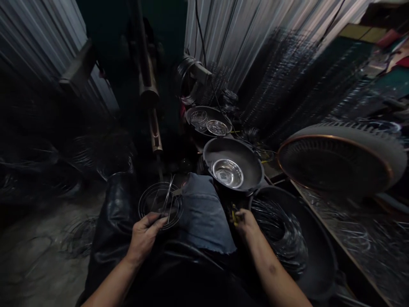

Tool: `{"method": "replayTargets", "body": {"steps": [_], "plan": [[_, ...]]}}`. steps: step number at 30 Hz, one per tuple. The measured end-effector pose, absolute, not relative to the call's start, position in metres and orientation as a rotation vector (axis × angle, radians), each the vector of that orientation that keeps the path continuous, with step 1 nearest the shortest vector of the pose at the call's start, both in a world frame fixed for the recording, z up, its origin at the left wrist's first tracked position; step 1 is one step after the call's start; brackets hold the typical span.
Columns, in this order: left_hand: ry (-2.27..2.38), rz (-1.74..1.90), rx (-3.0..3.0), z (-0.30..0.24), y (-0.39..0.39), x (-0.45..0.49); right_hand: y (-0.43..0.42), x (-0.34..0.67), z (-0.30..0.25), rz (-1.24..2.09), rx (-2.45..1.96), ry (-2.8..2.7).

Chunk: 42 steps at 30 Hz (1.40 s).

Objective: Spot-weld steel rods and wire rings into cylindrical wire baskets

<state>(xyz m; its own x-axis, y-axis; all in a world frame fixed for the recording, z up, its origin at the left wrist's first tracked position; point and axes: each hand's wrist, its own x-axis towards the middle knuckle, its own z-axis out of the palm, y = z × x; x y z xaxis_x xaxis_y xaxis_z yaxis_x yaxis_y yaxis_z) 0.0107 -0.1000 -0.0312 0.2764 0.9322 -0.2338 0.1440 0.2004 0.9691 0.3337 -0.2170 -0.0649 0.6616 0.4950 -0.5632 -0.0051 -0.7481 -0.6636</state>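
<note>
My left hand (145, 236) is closed on a round wire ring frame (160, 204) with thin wires across it, held over my lap. My right hand (244, 221) is closed around a small tool with yellow handles (235, 215), beside a dark pan of coiled wire (281, 232). A blue cloth (201, 209) lies over my knee between the two hands.
A dark wok (252, 164) holds a shiny steel bowl (227, 172). Behind it a second pan (207, 117) holds small wire pieces. A large round fan guard (338, 155) lies at right over a bench. Wire bundles lean on the corrugated wall; coils lie on the floor at left.
</note>
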Motion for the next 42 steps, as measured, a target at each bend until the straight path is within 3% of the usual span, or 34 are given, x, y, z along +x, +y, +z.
{"method": "replayTargets", "body": {"steps": [6,11,16,29,42], "plan": [[1.111,0.769,1.319,-0.034,-0.103,0.014,-0.24,0.286,-0.002,1.375,-1.45,-0.274],[1.095,0.768,1.362,-0.039,-0.109,0.019,-0.196,0.256,0.044,1.733,-1.483,-0.617],[1.06,0.74,1.388,-0.047,-0.113,0.015,-0.17,0.241,0.062,1.749,-1.581,-0.87],[0.9,0.715,1.558,-0.055,-0.12,0.016,-0.158,0.215,0.078,1.532,-2.284,-0.978],[0.93,0.639,1.552,-0.042,-0.112,-0.001,-0.167,0.227,0.01,1.748,-1.651,-0.94]]}}
